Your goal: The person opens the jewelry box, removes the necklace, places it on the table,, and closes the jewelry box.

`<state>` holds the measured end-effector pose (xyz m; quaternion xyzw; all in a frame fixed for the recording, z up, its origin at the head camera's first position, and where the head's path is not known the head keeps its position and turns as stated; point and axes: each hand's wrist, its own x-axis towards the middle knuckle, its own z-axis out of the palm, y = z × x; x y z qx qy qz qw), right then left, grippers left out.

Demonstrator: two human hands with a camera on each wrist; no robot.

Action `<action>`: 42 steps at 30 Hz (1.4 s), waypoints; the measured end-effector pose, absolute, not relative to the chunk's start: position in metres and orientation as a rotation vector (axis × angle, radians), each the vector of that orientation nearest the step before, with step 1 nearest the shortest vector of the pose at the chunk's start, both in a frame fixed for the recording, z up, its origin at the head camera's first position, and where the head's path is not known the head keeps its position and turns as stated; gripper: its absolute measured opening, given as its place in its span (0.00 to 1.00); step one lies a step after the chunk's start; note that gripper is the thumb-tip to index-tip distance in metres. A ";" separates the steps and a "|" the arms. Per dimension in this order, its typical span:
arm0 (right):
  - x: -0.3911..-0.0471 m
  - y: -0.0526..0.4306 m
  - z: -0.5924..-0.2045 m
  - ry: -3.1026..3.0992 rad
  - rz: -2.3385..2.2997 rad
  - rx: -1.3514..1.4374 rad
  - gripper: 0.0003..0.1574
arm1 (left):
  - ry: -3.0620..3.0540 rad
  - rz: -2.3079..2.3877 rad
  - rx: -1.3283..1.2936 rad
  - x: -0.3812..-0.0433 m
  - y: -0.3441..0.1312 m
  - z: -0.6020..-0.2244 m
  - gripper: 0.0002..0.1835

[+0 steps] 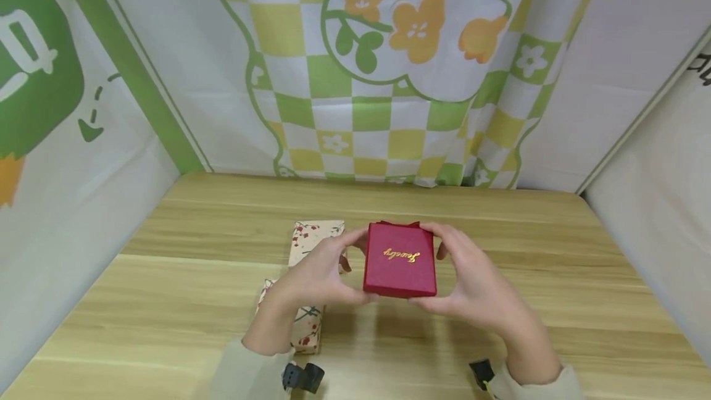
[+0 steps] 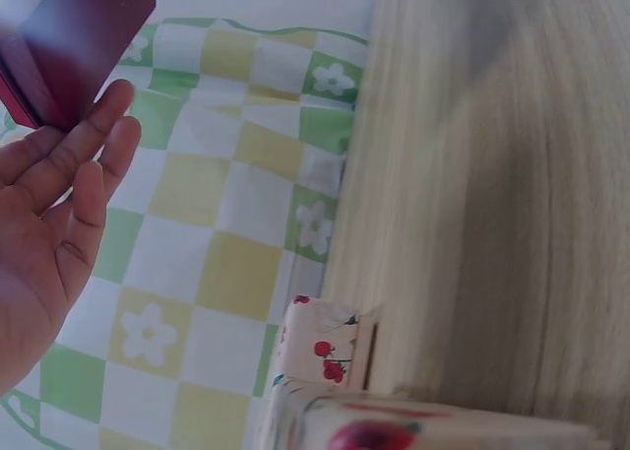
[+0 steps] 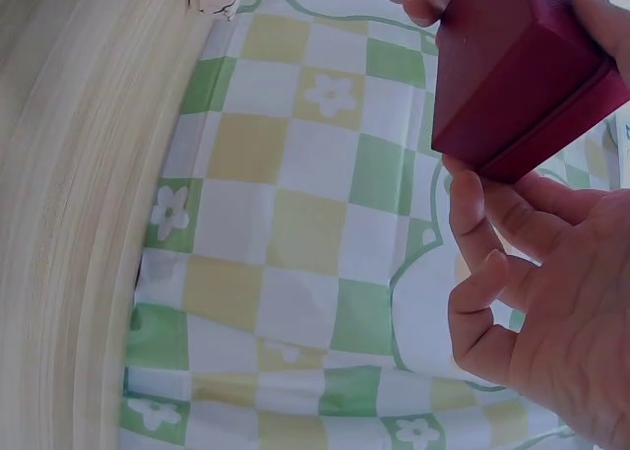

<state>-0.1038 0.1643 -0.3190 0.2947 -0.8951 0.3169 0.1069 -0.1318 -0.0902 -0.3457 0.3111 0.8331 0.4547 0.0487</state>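
Note:
A square red jewelry box (image 1: pixel 400 260) with gold lettering on its lid and a ribbon bow at its far edge is held up above the table. My left hand (image 1: pixel 322 270) pinches its left side between thumb and fingers. On the opposite side, my right hand (image 1: pixel 472 276) grips it the same way. In the left wrist view the red box (image 2: pixel 84 46) shows at the upper left, beyond the left hand's fingers (image 2: pixel 74 164). From the right wrist the box's dark red underside (image 3: pixel 512 66) is visible, with fingertips at its edges.
Two cream boxes with a red blossom print lie on the wooden table (image 1: pixel 194 301): one farther back (image 1: pixel 308 239), one nearer (image 1: pixel 308 329), both partly behind the left hand and arm. A checkered curtain (image 1: pixel 378 116) hangs at the table's back edge, with white fabric walls at both sides.

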 end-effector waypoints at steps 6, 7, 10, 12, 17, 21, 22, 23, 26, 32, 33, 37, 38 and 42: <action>-0.104 0.168 -0.318 -2.634 1.021 0.866 0.56 | 2.461 1.454 0.939 -0.133 -0.088 -0.347 0.46; -0.104 0.169 -0.318 -2.633 1.037 0.865 0.56 | 2.450 1.463 0.944 -0.133 -0.087 -0.347 0.45; -0.106 0.171 -0.318 -2.630 1.101 0.865 0.54 | 2.442 1.467 0.947 -0.134 -0.087 -0.347 0.44; -0.107 0.172 -0.318 -2.629 1.141 0.862 0.52 | 2.422 1.485 0.942 -0.134 -0.087 -0.347 0.43; -0.107 0.174 -0.318 -2.638 1.199 0.864 0.53 | 2.367 1.547 0.900 -0.130 -0.083 -0.341 0.43; -0.108 0.177 -0.318 -2.651 1.241 0.874 0.54 | 2.345 1.579 0.854 -0.120 -0.080 -0.327 0.43; -0.107 0.178 -0.317 -2.655 1.257 0.869 0.54 | 2.337 1.592 0.848 -0.118 -0.079 -0.324 0.44; -0.107 0.178 -0.317 -2.657 1.276 0.863 0.54 | 2.327 1.608 0.847 -0.118 -0.080 -0.324 0.44; -0.108 0.182 -0.317 -2.661 1.321 0.837 0.53 | 2.301 1.657 0.833 -0.121 -0.080 -0.331 0.44; -0.113 0.199 -0.318 -2.593 1.369 0.904 0.55 | 2.290 1.681 0.786 -0.131 -0.082 -0.350 0.47; -0.114 0.203 -0.319 -2.576 1.389 0.928 0.55 | 2.303 1.668 0.770 -0.131 -0.083 -0.352 0.48; -0.116 0.217 -0.323 -2.528 1.431 0.995 0.57 | 2.293 1.653 0.723 -0.130 -0.084 -0.356 0.51; -0.117 0.221 -0.324 -2.536 1.425 0.986 0.57 | 2.293 1.648 0.718 -0.129 -0.084 -0.356 0.51; -0.118 0.235 -0.329 -2.602 1.364 0.936 0.58 | 2.295 1.632 0.715 -0.129 -0.085 -0.358 0.51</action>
